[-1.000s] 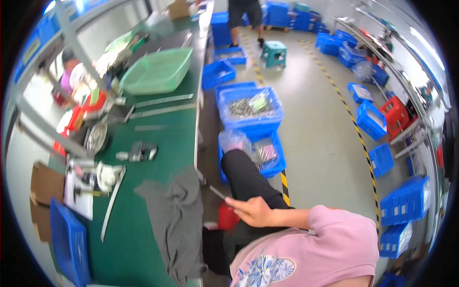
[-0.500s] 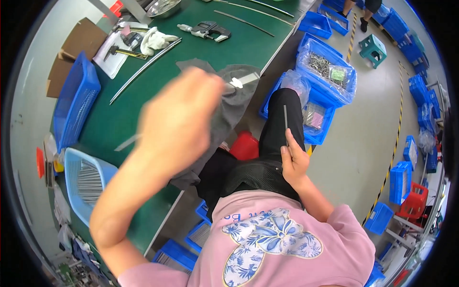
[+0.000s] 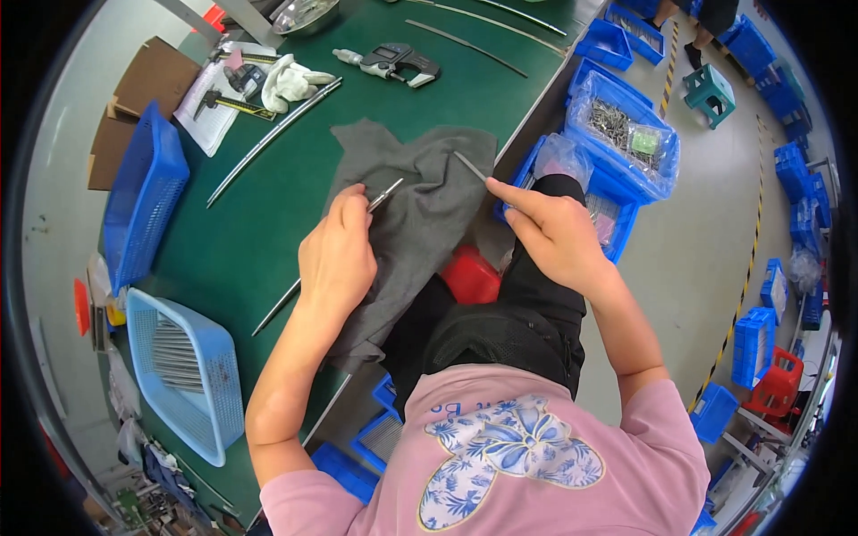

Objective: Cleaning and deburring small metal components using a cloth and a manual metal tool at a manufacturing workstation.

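The left hand lies on the near left part of the grey cloth, fingers closed on a thin metal rod whose tip points up and right over the cloth. A second long rod runs out from under this hand across the green bench, left of the cloth. The right hand is at the cloth's right edge, fingers pinched on a short rod that slants over the cloth. A light-blue basket of rods sits well left of the cloth. Beyond the cloth lie a curved strip, a white glove and a digital gauge.
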### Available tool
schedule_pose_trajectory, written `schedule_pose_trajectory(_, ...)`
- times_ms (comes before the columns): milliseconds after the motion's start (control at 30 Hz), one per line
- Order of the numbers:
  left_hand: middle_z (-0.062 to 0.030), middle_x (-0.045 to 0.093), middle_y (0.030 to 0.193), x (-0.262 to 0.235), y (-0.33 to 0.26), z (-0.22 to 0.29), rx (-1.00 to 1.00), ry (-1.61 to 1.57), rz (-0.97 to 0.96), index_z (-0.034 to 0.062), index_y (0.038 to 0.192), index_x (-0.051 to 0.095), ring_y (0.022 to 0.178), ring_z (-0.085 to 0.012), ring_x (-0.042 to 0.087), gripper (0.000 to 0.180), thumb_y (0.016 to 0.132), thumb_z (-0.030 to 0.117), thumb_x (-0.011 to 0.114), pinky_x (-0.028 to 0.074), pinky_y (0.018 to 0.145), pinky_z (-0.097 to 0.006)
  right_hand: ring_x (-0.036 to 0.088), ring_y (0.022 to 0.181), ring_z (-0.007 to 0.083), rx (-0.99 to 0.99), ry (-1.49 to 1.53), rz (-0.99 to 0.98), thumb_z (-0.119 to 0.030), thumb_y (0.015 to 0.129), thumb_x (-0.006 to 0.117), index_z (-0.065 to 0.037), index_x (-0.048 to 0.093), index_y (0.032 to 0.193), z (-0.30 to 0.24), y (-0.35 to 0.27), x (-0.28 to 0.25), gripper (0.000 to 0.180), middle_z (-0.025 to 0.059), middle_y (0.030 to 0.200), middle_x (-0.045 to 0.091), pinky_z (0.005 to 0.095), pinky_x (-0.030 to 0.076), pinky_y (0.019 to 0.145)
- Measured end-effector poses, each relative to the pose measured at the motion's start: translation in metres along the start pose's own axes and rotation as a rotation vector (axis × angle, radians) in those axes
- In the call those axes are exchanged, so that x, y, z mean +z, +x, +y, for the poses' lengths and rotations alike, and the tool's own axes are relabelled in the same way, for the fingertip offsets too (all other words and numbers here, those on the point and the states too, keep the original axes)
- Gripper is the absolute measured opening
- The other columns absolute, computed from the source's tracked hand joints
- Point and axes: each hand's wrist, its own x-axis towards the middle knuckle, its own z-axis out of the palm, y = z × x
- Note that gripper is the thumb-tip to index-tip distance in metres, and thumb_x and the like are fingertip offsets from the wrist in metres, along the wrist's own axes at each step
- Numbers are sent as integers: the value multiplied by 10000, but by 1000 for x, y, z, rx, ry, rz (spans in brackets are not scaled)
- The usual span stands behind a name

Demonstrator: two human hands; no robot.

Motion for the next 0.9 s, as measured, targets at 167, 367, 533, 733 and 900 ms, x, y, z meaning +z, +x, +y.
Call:
schedule_pose_trajectory(167, -134, 607, 1227, -2, -17, -20, 35, 155, 51, 16, 966, 500, 857, -316, 659, 163, 824, 11, 579, 540, 668, -387, 600, 585, 328, 180, -74, -12, -118, 873, 548, -148, 602, 1265, -19, -19, 6, 397, 137, 639, 602, 415, 461, 544)
schedule_pose_trajectory(367, -127, 595, 1227, -28, -29, -5, 114, 16, 57, 19, 918, 555, 818, -302, 665, 182, 746, -23, 596, 537, 618, -376, 587, 543, 226, 84, 51, -41, -41, 872, 563, -62, 593, 1262, -34, -9, -4, 392, 112, 660, 620, 354, 447, 537)
schedule_pose_trajectory(533, -150, 593, 1231, -17, -48, 1, 217, 61, -36, 9, 908, 539, 730, -250, 657, 156, 766, 42, 596, 522, 573, -341, 520, 695, 70, 214, 626, -281, -58, 920, 531, 42, 579, 1261, -1, 18, 3, 359, 12, 829, 641, 237, 455, 651)
schedule_pose_trajectory(733, -144, 585, 1249, -21, -59, 0, 148, 61, -21, 18, 894, 522, 708, -254, 650, 162, 746, 9, 588, 524, 564, -345, 311, 558, -5, 369, 729, -199, -57, 924, 520, -23, 592, 1281, 5, 13, -11, 366, -104, 673, 435, 186, 261, 495)
schedule_pose_trajectory(900, -131, 570, 1184, -37, -35, 14, 127, -23, -98, 17, 942, 516, 756, -295, 649, 236, 716, -20, 572, 529, 588, -377, 344, 503, -21, 226, 709, -254, -61, 931, 519, -36, 576, 1302, -3, -10, -11, 377, -86, 676, 518, 170, 281, 456)
